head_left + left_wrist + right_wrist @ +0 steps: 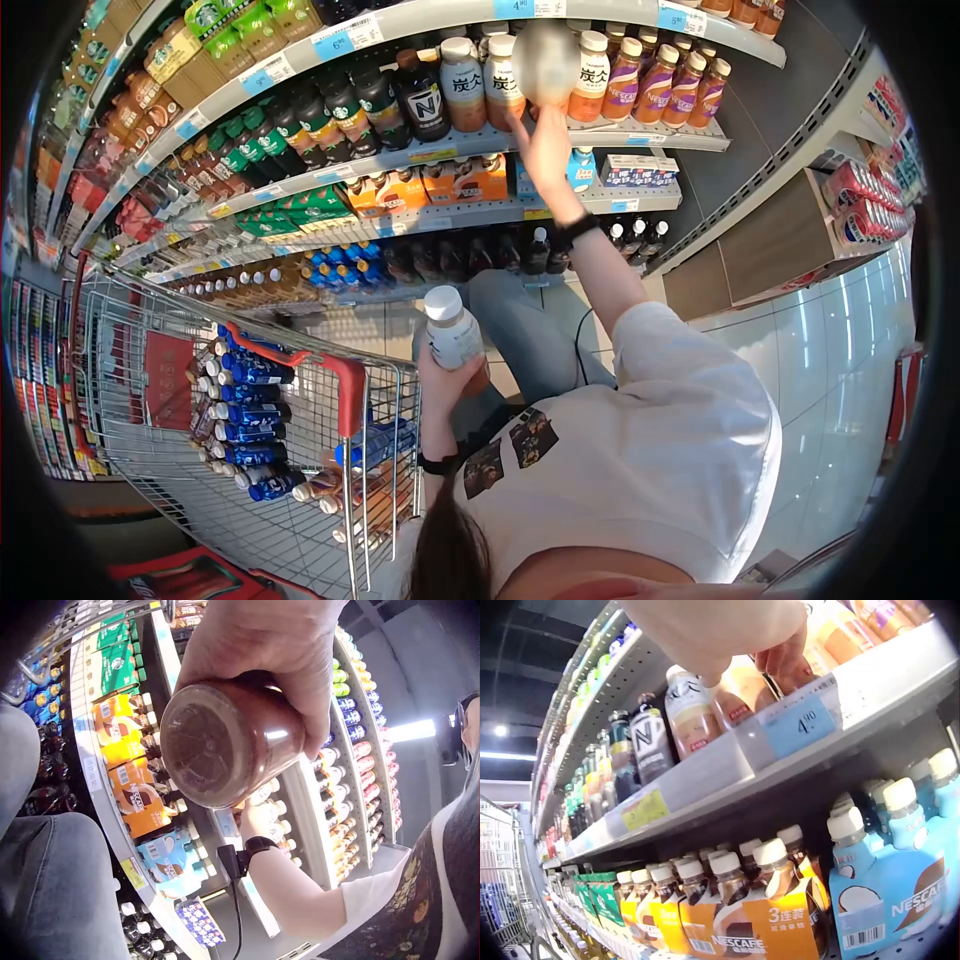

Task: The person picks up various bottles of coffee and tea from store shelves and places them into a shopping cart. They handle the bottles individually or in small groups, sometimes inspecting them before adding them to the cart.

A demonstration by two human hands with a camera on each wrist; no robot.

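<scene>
My left hand [447, 380] grips a bottle [455, 335] with a white cap and pale label, held upright before my knees. Seen from below in the left wrist view, its clear base [202, 746] shows a brown drink inside. My right hand [547, 150] reaches to the shelf row of similar white-capped bottles. Thumb and curled fingers [784, 664] stand around one bottle [739, 694] in the right wrist view, at the shelf's front edge. A blurred patch hides that bottle's top and my fingertips in the head view.
A shopping cart [300, 355] stands at left, with several blue-labelled bottles [250, 413] lying in it. Dark bottles [425, 100] and purple-labelled bottles [655, 85] flank the row. Orange multipacks [772, 922] and a light-blue multipack [889, 896] fill the shelf below.
</scene>
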